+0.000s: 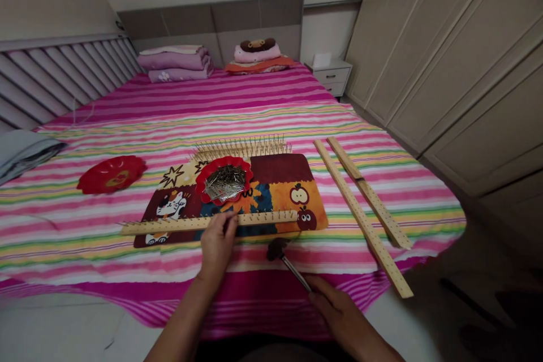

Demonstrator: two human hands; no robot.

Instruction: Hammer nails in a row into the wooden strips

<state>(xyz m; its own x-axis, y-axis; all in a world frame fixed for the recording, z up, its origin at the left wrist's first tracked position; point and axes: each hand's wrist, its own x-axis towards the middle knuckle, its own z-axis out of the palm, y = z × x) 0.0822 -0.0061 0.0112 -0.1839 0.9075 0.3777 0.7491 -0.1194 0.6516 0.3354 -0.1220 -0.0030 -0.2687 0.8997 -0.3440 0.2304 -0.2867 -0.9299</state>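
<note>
My left hand [218,240] is closed in a pinch at the middle of a long wooden strip [178,225], which has a row of nails standing up along it. Whatever sits between the fingertips is too small to make out. The strip lies across a printed mat [316,218] with cat and apple pictures. In my right hand [333,308] is a hammer [292,268], gripped by its handle, its dark head just in front of the strip. Behind the strip, a red scalloped dish [202,181] holds a heap of loose nails [227,182].
Nail-studded strips [241,150] lie behind the mat. Two strips with rows of holes, a longer one [360,215] and another [373,198], lie at the right. A red plate [112,174] lies left on the striped bed cover [76,220]. Folded bedding [178,63] is by the headboard.
</note>
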